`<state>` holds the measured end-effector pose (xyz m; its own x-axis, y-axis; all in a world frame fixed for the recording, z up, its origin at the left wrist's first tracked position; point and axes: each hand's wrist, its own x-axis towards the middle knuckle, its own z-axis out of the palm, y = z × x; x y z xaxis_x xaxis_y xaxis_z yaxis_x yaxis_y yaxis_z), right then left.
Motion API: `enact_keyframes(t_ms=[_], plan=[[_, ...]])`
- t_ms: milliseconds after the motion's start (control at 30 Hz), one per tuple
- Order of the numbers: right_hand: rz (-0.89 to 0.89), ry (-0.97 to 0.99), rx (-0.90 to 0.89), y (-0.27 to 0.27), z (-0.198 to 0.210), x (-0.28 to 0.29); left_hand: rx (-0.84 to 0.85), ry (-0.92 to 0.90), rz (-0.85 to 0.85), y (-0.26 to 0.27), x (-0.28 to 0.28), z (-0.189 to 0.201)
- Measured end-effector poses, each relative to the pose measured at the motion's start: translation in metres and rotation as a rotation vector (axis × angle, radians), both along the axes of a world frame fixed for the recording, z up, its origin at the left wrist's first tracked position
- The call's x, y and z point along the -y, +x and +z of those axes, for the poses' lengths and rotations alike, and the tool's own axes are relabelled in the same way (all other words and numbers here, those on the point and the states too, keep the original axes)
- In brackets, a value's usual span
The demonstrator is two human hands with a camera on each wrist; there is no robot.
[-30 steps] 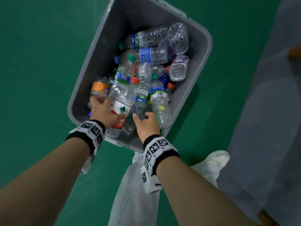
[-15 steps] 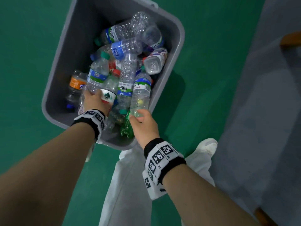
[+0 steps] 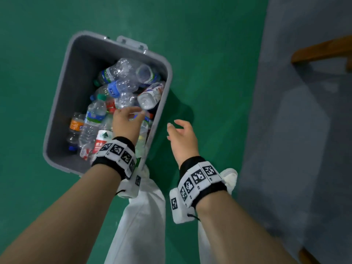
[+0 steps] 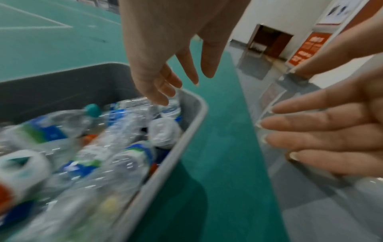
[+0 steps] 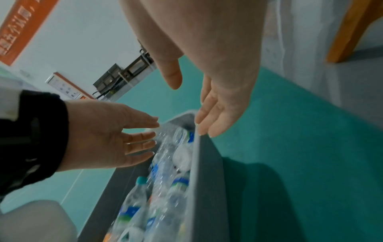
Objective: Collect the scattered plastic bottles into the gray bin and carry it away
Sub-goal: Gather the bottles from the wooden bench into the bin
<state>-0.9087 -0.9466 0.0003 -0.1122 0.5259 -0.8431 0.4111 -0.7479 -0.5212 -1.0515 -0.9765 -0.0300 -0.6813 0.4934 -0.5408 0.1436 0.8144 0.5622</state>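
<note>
The gray bin (image 3: 62, 103) stands on the green floor, filled with several plastic bottles. Among them are a clear one with a blue-green label (image 3: 94, 116), an orange-labelled one (image 3: 76, 125) and a white one (image 3: 150, 97). My left hand (image 3: 133, 116) hovers over the bottles near the bin's right wall, fingers relaxed and holding nothing. My right hand (image 3: 177, 128) is outside the bin, right of its rim, with straight fingers and an empty palm. The left wrist view shows the left hand (image 4: 165, 78) above the rim (image 4: 194, 114). The right wrist view shows the right hand (image 5: 215, 114) over the bin wall (image 5: 207, 180).
My white trouser legs (image 3: 141, 216) and a white shoe (image 3: 230, 178) are just below the bin. A gray floor strip (image 3: 295, 130) runs along the right, with a wooden furniture piece (image 3: 320, 50) on it. Green floor surrounds the bin. A wall with orange signs (image 4: 306, 47) lies ahead.
Both hands have come off the bin's near end. The left hand now hovers over the bottles and the right has swung out past the right rim. The bin looks farther away.
</note>
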Motion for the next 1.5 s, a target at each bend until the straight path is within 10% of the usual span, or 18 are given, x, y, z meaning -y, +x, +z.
enact_keyframes(t_ms=[800, 1500], plan=[[-1.109, 0.526, 0.53, 0.458, 0.128, -0.086, 0.275, 0.475, -0.961, 0.517, -0.217, 0.135], [-1.488, 0.068, 0.321, 0.538, 0.098, -0.127, -0.015, 0.018, -1.507, 0.639, -0.269, 0.123]])
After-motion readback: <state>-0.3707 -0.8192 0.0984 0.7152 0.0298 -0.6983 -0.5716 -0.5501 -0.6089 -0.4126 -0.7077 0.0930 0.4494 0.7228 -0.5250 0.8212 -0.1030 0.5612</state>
